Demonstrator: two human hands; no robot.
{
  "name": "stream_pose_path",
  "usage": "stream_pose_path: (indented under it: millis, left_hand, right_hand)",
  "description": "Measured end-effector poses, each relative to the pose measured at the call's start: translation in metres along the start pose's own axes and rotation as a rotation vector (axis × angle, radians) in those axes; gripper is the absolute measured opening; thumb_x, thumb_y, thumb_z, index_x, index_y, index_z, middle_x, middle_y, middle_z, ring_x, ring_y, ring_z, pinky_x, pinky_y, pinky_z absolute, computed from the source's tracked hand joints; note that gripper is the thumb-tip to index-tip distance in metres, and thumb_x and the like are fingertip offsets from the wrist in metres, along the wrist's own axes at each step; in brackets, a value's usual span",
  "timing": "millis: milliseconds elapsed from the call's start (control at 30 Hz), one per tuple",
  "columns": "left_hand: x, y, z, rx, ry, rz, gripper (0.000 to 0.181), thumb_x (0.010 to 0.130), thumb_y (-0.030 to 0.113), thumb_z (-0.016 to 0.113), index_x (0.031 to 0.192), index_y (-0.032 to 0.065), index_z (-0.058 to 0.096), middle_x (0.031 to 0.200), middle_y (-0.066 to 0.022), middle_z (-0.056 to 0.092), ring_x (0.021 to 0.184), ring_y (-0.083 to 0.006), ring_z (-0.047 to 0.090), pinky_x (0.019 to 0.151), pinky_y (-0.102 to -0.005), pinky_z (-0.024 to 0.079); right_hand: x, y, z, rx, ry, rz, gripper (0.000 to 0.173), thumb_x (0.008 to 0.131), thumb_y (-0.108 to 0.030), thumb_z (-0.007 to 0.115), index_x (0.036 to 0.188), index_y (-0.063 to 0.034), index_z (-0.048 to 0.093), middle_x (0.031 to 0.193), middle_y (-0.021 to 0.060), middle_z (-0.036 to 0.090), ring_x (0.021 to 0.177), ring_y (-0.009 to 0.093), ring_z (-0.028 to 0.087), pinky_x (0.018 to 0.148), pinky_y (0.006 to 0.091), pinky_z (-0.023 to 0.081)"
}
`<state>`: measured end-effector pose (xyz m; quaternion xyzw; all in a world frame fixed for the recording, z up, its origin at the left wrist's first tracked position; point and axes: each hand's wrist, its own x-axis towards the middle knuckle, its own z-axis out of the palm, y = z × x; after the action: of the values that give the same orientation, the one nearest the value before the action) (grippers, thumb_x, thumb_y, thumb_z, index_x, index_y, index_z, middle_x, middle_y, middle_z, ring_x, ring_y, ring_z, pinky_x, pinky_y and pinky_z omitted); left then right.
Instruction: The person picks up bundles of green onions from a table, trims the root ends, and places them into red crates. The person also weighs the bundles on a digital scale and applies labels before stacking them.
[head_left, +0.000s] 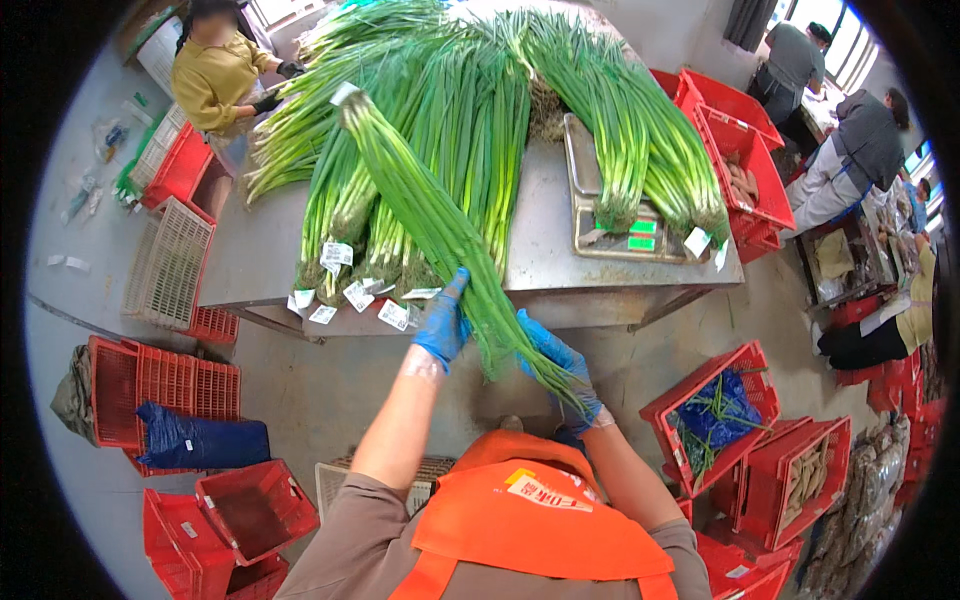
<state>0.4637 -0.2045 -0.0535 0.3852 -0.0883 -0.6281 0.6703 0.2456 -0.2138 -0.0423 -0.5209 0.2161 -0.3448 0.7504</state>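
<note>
My left hand (444, 322), in a blue glove, grips a long bundle of green onions (420, 202) around its leafy part. My right hand (559, 364), gloved the same way, holds the leaf tips near my apron. Green mesh covers part of the bundle, which slants up and left over the table edge, with its roots and a white tag (344, 93) at the far end. Beneath it, tagged bundles of green onions (480, 165) lie side by side on the metal table (547, 217). Two more bundles (619, 165) rest across a digital scale (587, 232) at the right.
Across the table's left corner stands a co-worker (217, 75) in dark gloves. Red crates (247, 506) are stacked at lower left, near a dark blue plastic roll (202, 436). At right, a red crate (660, 409) holds leaf scraps and blue plastic. Other people (862, 142) work farther right.
</note>
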Motion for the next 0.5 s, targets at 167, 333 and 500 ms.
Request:
stream_pose_path:
  millis: [167, 333, 500]
  left_hand:
    - [-0.004, -0.024, -0.01, -0.118, -0.019, 0.008, 0.037, 0.092, 0.019, 0.054, 0.122, -0.0013, 0.05, 0.116, -0.0147, 0.058, 0.104, -0.0258, 0.058, 0.091, -0.0401, 0.049]
    - [-0.014, -0.024, -0.009, -0.195, -0.096, -0.001, 0.033, 0.091, 0.016, 0.054, 0.12, 0.0002, 0.052, 0.114, -0.0117, 0.06, 0.101, -0.0238, 0.06, 0.09, -0.0377, 0.05]
    - [-0.019, -0.029, -0.011, -0.162, -0.177, -0.012, 0.034, 0.088, 0.017, 0.059, 0.118, 0.0027, 0.053, 0.111, -0.0089, 0.061, 0.1, -0.0219, 0.06, 0.091, -0.0364, 0.048]
  right_hand:
    - [-0.032, 0.015, -0.026, -0.089, 0.092, 0.164, 0.037, 0.089, -0.005, 0.054, 0.126, -0.0013, 0.051, 0.128, 0.0105, 0.053, 0.115, 0.018, 0.052, 0.099, 0.0326, 0.041]
    - [-0.049, 0.001, -0.05, -0.067, 0.368, 0.362, 0.036, 0.093, -0.019, 0.05, 0.125, -0.0016, 0.051, 0.114, 0.0135, 0.061, 0.1, 0.022, 0.061, 0.088, 0.032, 0.049]
    - [-0.056, -0.006, -0.067, 0.049, 0.39, 0.292, 0.041, 0.097, -0.027, 0.042, 0.126, 0.0017, 0.049, 0.113, 0.0173, 0.061, 0.099, 0.023, 0.062, 0.083, 0.0329, 0.051]
